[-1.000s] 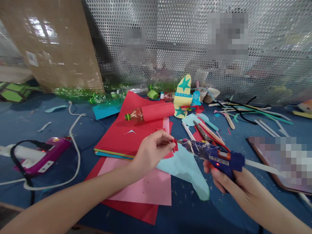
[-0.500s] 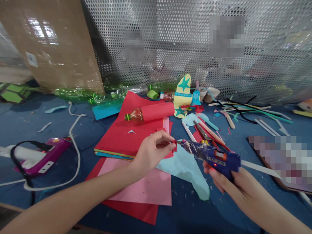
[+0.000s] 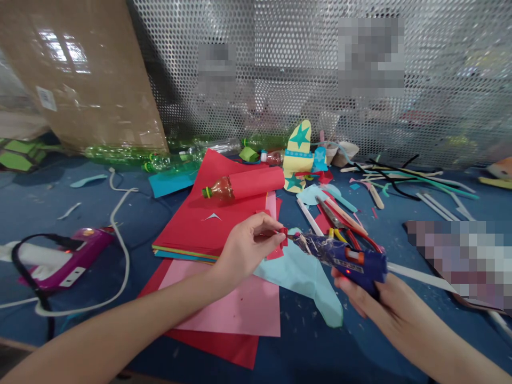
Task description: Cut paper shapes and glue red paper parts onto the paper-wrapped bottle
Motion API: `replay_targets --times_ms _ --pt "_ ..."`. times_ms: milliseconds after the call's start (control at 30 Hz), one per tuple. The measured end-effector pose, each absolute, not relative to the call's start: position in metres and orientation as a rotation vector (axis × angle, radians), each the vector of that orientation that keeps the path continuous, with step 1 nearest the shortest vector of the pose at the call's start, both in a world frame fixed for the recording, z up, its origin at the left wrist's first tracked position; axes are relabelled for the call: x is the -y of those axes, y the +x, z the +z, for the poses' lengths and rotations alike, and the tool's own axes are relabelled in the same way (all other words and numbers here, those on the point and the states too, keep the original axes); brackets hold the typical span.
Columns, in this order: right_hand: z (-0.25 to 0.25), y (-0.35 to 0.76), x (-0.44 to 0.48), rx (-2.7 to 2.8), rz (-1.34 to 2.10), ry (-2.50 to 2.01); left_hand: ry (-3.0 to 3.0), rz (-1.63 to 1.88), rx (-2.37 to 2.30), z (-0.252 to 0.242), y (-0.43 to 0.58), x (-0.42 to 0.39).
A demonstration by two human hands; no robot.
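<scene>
Between the thumb and fingers of my left hand (image 3: 246, 248) is a small red paper piece (image 3: 284, 236), pinched at its edge. My right hand (image 3: 380, 301) is wrapped round the handle of a blue hot glue gun (image 3: 356, 261) with a small red light lit. Its nozzle points left and meets or nearly meets the red piece; contact is hard to tell. A white glue stick (image 3: 416, 276) sticks out of the gun's back. Below my left hand lie pink paper (image 3: 240, 314) and a light blue paper cutout (image 3: 320, 296).
A bottle wrapped in red paper (image 3: 256, 184) lies on stacked red sheets (image 3: 184, 229). Scissors (image 3: 330, 213) and scraps lie behind the gun. A purple power strip (image 3: 76, 261) with cables stands left, a blurred-out flat object (image 3: 460, 266) right. Behind rises a perforated metal panel (image 3: 280, 69).
The glue gun has shifted slightly left, its nozzle closer to the red paper piece. My left hand keeps its pinch. The whole view has moved a little.
</scene>
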State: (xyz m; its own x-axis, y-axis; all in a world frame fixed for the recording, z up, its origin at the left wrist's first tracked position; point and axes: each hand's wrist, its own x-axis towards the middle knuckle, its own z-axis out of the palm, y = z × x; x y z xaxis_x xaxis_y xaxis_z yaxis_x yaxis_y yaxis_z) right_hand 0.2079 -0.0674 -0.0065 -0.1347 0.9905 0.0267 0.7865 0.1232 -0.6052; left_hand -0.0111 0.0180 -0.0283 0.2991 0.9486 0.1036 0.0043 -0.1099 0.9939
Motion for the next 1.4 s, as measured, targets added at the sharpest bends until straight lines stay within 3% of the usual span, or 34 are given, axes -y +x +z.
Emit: replay_targets --times_ms 1400 --pt "-0.0059 0.2082 0.0722 2.039 0.518 -1.645 1.436 1.031 -1.010 -0.0251 -0.0111 -0.0215"
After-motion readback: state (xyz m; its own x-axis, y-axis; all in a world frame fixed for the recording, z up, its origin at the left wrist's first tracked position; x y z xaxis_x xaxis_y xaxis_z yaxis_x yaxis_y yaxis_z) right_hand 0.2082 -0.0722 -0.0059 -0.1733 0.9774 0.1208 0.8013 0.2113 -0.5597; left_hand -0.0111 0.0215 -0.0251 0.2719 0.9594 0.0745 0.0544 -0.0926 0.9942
